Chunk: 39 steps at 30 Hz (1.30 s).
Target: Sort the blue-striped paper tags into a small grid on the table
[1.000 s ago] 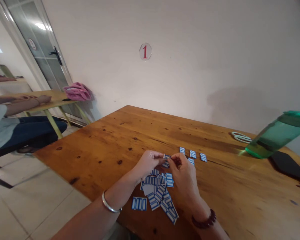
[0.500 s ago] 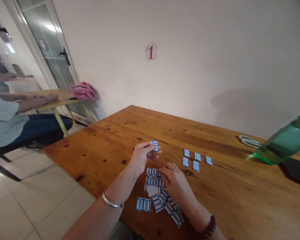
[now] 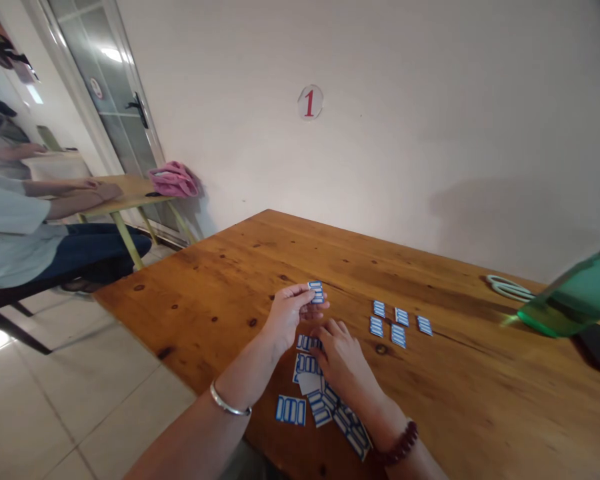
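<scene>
The work looks partway along: five small cards [image 3: 398, 335] lie apart at about two o'clock from the right hand [image 3: 343, 353], roughly in two rows on the wooden table [image 3: 240, 273], while a larger overlapping pile [image 3: 325, 401] of blue-and-white sheets sits nearer the person, seemingly the portion left to handle. A lone sheet [image 3: 291, 410] lies separate, at about eight o'clock from the pile's middle. One more blue-and-white card [image 3: 318, 288] is up in the left hand [image 3: 286, 317], not set down with the five; it stands at roughly eleven o'clock from the right hand. The left thumb presses its near face, with fingers behind, so that hand is pinching it, the card's upper part rising beyond the thumb tip. The right hand's fingers curl down over the pile's upper end, with most of the pile at six to seven o'clock from them; whether they grip a sheet or merely rest there cannot be told.
</scene>
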Each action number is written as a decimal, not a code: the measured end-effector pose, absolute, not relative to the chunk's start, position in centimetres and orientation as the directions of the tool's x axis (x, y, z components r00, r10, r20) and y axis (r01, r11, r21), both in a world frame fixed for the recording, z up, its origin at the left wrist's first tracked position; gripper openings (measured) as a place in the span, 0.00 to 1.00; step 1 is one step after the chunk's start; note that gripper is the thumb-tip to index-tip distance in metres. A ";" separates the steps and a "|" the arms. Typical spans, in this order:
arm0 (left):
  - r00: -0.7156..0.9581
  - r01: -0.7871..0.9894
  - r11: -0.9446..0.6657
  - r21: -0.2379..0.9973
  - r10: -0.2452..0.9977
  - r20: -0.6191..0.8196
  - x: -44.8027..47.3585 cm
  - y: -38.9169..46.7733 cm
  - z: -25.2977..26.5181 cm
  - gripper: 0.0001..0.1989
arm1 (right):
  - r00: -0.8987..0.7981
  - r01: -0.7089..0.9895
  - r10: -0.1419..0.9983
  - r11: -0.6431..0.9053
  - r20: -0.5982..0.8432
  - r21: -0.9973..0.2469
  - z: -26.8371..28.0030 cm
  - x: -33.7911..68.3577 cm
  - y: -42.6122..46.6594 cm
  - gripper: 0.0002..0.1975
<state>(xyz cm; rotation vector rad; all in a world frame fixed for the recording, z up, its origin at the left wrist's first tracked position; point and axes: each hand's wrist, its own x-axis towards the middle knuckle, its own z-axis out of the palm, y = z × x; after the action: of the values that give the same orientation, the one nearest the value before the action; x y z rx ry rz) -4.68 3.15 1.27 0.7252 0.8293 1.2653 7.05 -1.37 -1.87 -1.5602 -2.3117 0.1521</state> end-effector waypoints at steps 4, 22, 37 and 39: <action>0.112 -0.513 0.159 0.844 0.987 -0.117 -4.8 3.2 1.1 0.03 | -0.299 0.864 0.928 0.362 0.220 -0.351 -1.6 6.9 -1.4 0.06; 0.065 -0.381 0.087 0.921 0.996 -0.068 -4.4 3.3 0.3 0.08 | 0.156 -0.132 0.988 0.016 -0.005 -0.991 -1.1 9.3 -0.8 0.11; 0.228 -0.346 0.235 0.908 0.960 -0.162 -2.8 2.5 -0.2 0.13 | 0.160 -0.175 0.985 0.090 0.061 -0.980 -1.4 9.1 -0.6 0.08; 0.231 -0.357 0.239 0.903 0.959 -0.162 -2.8 2.6 -0.3 0.14 | 0.147 -0.187 0.987 0.089 0.062 -0.978 -1.5 9.1 -0.6 0.08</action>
<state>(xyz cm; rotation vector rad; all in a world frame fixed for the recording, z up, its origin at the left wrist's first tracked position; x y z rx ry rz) -2.78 2.55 -0.26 0.8643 0.8754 1.0799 9.14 -0.56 -1.46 -1.0757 -1.0005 1.1375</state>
